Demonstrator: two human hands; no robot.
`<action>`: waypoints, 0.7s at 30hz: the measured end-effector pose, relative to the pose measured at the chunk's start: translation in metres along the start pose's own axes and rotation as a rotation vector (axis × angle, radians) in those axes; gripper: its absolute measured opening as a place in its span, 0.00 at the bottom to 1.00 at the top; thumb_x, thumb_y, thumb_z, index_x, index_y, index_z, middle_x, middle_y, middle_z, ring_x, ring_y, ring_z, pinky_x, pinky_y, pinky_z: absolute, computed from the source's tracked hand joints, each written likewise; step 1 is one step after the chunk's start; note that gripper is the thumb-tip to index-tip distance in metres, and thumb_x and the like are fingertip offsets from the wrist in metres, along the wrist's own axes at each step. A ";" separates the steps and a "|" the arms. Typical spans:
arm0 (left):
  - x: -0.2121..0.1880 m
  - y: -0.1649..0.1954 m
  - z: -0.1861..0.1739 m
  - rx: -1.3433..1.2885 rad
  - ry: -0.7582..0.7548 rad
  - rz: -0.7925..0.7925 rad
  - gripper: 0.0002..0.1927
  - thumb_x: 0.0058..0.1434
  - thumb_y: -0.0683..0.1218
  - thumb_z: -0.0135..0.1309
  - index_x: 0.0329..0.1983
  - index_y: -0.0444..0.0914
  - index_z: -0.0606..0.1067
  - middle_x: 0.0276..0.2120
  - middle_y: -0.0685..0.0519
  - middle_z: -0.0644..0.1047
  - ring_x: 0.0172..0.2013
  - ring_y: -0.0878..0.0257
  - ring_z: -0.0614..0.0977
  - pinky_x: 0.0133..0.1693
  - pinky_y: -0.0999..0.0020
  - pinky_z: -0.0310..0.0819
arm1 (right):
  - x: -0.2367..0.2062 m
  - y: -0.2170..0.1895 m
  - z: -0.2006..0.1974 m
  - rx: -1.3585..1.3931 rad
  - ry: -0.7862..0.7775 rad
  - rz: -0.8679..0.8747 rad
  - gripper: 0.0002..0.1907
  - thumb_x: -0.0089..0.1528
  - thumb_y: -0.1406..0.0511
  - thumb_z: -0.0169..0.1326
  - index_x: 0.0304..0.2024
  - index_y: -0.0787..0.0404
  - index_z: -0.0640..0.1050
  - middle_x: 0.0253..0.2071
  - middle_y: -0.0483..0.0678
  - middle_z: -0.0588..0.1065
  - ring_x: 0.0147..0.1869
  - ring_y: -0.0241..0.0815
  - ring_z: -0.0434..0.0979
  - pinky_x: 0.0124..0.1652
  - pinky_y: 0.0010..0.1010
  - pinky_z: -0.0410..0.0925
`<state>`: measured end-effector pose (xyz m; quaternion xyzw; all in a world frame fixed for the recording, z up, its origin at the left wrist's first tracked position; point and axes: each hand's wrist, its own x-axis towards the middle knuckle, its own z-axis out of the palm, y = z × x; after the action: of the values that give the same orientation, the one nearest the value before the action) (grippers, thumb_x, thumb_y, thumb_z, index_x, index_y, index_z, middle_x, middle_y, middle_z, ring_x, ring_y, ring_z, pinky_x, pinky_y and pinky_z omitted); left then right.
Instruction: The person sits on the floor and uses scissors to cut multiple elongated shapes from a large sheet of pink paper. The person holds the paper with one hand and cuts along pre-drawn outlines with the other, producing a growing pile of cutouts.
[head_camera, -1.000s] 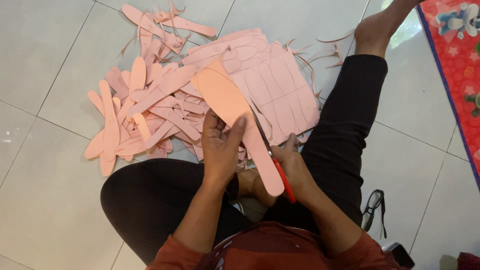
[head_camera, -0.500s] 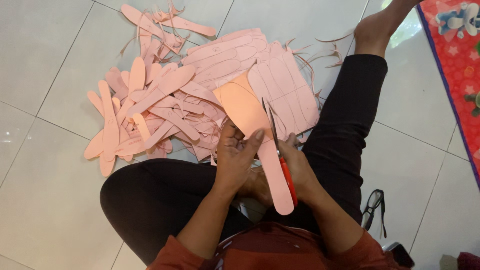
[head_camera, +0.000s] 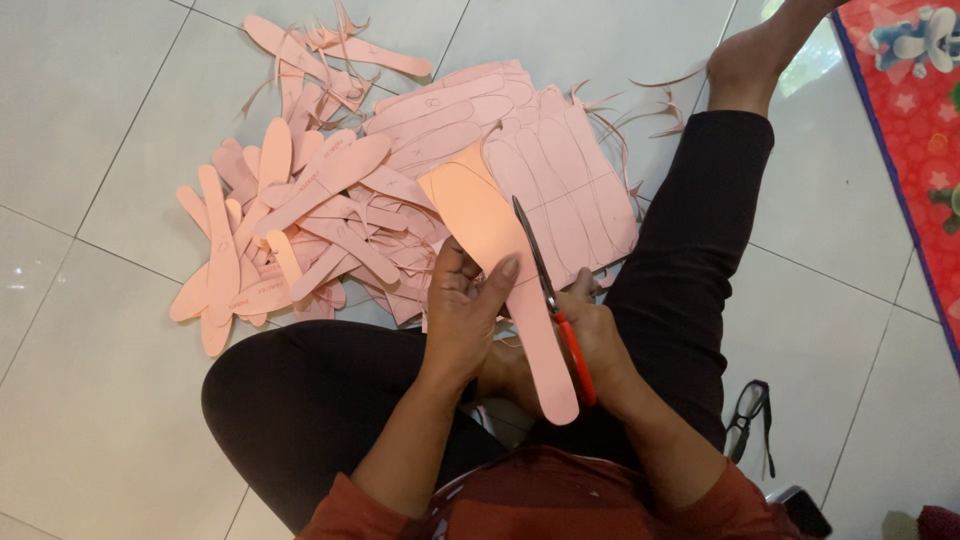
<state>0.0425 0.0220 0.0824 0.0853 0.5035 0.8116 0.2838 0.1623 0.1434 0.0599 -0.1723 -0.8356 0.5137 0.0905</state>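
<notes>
My left hand (head_camera: 468, 310) grips a long pink foam piece (head_camera: 500, 260) shaped like a shoe insole, holding it by its middle above my lap. My right hand (head_camera: 600, 345) is closed on red-handled scissors (head_camera: 552, 300), whose blades run along the right edge of that piece. Just beyond, on the tiled floor, lies a pink foam sheet (head_camera: 575, 190) marked with insole outlines.
A heap of cut pink insole shapes (head_camera: 300, 210) and thin offcut strips spreads over the floor to the left. My legs in black trousers frame the work, one foot (head_camera: 750, 55) stretched ahead. Black eyeglasses (head_camera: 748, 420) lie at the right. A red patterned mat (head_camera: 910, 120) borders the far right.
The held piece has been turned and drawn closer to me, its wide end swinging left to right. The scissors have advanced further along its edge.
</notes>
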 end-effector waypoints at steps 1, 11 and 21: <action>0.000 0.000 -0.001 -0.002 -0.004 0.003 0.18 0.66 0.40 0.58 0.59 0.34 0.70 0.47 0.51 0.79 0.47 0.67 0.80 0.50 0.70 0.78 | 0.001 0.000 0.000 -0.040 0.007 0.001 0.11 0.65 0.63 0.54 0.43 0.64 0.77 0.32 0.58 0.80 0.37 0.48 0.83 0.40 0.34 0.75; 0.002 0.001 -0.018 0.149 0.017 -0.033 0.11 0.74 0.43 0.56 0.52 0.30 0.79 0.40 0.50 0.80 0.38 0.69 0.77 0.41 0.73 0.74 | 0.009 -0.027 -0.011 0.099 -0.125 0.104 0.07 0.63 0.68 0.53 0.42 0.65 0.77 0.25 0.49 0.75 0.31 0.42 0.75 0.36 0.33 0.69; 0.000 -0.004 -0.005 0.063 -0.083 0.053 0.14 0.69 0.39 0.56 0.57 0.33 0.73 0.46 0.52 0.80 0.46 0.70 0.80 0.49 0.73 0.77 | 0.009 -0.027 -0.011 0.137 -0.161 0.204 0.13 0.62 0.68 0.50 0.48 0.63 0.75 0.22 0.48 0.73 0.26 0.41 0.73 0.31 0.33 0.69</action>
<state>0.0419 0.0192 0.0768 0.1412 0.5143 0.7982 0.2799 0.1525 0.1451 0.0891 -0.2079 -0.7814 0.5881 -0.0180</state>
